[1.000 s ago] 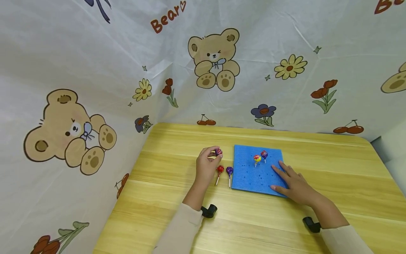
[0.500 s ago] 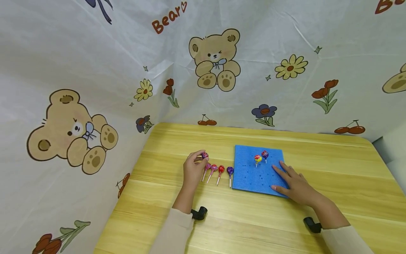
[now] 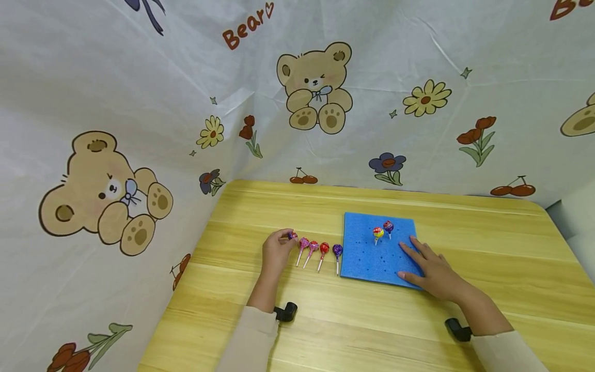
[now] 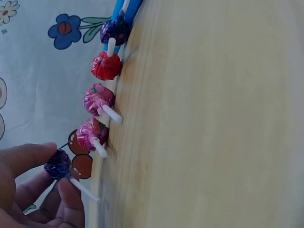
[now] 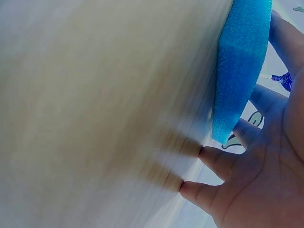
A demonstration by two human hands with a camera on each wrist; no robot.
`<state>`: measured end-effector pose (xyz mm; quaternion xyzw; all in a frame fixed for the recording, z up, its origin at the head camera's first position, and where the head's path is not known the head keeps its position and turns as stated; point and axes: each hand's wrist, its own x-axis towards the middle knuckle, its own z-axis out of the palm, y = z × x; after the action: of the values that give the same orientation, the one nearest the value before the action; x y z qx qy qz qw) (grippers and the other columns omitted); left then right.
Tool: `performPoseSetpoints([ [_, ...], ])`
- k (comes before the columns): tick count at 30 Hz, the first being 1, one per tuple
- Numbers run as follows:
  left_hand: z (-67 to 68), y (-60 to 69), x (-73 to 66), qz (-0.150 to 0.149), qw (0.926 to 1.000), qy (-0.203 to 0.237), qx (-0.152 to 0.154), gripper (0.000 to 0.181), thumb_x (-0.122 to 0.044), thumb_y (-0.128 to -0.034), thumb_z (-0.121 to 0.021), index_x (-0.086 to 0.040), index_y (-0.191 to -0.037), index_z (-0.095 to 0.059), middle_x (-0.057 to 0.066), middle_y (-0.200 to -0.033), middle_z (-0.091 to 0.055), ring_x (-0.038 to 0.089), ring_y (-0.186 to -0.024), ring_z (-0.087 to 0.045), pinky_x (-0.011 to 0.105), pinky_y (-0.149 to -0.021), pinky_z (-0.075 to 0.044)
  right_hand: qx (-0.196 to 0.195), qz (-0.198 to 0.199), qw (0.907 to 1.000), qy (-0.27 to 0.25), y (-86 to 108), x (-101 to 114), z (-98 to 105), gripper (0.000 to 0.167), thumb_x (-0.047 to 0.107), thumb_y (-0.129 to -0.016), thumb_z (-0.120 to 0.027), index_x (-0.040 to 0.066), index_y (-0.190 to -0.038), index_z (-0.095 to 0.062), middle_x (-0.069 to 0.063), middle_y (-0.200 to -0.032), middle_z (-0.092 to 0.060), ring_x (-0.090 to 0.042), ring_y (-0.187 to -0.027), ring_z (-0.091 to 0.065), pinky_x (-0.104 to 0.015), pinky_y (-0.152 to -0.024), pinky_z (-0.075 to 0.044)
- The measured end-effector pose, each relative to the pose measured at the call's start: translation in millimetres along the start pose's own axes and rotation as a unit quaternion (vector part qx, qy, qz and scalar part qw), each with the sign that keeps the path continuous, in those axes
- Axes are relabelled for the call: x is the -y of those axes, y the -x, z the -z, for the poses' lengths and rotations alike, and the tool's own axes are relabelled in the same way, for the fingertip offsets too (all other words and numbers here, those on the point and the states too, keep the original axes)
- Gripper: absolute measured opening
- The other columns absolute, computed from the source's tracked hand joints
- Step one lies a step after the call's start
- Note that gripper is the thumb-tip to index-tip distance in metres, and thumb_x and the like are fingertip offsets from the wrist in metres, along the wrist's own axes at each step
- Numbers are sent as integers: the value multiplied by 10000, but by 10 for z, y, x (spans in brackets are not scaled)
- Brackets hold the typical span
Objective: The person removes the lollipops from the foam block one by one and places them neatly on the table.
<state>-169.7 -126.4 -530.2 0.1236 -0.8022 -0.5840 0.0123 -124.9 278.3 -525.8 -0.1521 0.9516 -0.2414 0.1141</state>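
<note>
My left hand [image 3: 276, 253] pinches a dark purple lollipop [image 3: 292, 235] by its head, at the left end of a row on the table. In the left wrist view that lollipop [image 4: 58, 164] has its white stick free below the fingers. Beside it lie two pink lollipops [image 3: 303, 243], a red one [image 3: 324, 248] and a purple one [image 3: 337, 250]. My right hand [image 3: 434, 274] rests spread on the right edge of the blue foam board [image 3: 362, 263]. A yellow-and-red lollipop [image 3: 378, 232] and a purple one [image 3: 388, 226] stand upright in the board.
The wooden table [image 3: 362, 325] runs up to a white cloth [image 3: 195, 67] printed with bears and flowers, behind and at the left. Small holes dot the board. A black wrist-worn device [image 3: 286, 312] sits at my left wrist, another [image 3: 457, 329] at my right.
My left hand has moved left and then down toward the table with the purple lollipop, uncovering the two pink ones. My right hand stays on the board.
</note>
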Motion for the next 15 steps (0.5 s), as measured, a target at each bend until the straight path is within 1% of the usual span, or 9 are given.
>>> performPoseSetpoints([
  [3,7,-25,13,110,9997,-154,138,290,-132,-899,-760,-90,-1184,-734,125,-1156,-703,264,-1046,-681,333,-813,-604,-11,3,10000,5,-1,-3,4,862,537,-931,-657,160,-1608,-280,-254,-1667,-142,-595,-1478,-141,-839,-1082,-109],
  [5,8,-46,17,182,9992,-260,224,281,-116,-901,-753,-87,-1180,-736,124,-1129,-720,265,-1041,-687,337,-823,-603,-16,6,10000,-2,-1,-3,7,861,534,-932,-657,160,-1608,-279,-254,-1667,-142,-596,-1478,-139,-840,-1081,-107],
  [9,5,-78,21,200,9979,-521,318,273,-84,-898,-740,-66,-1170,-738,120,-1099,-738,253,-998,-694,313,-788,-596,-14,-1,10000,-3,-1,1,8,864,536,-930,-659,159,-1608,-279,-255,-1667,-146,-595,-1478,-139,-841,-1081,-106],
  [15,-11,-111,18,143,9958,-851,319,275,-58,-877,-743,-57,-1152,-751,116,-1050,-743,225,-924,-694,285,-725,-577,2,-27,10000,-2,1,13,7,871,541,-923,-662,155,-1606,-284,-258,-1665,-151,-597,-1477,-138,-840,-1083,-105],
])
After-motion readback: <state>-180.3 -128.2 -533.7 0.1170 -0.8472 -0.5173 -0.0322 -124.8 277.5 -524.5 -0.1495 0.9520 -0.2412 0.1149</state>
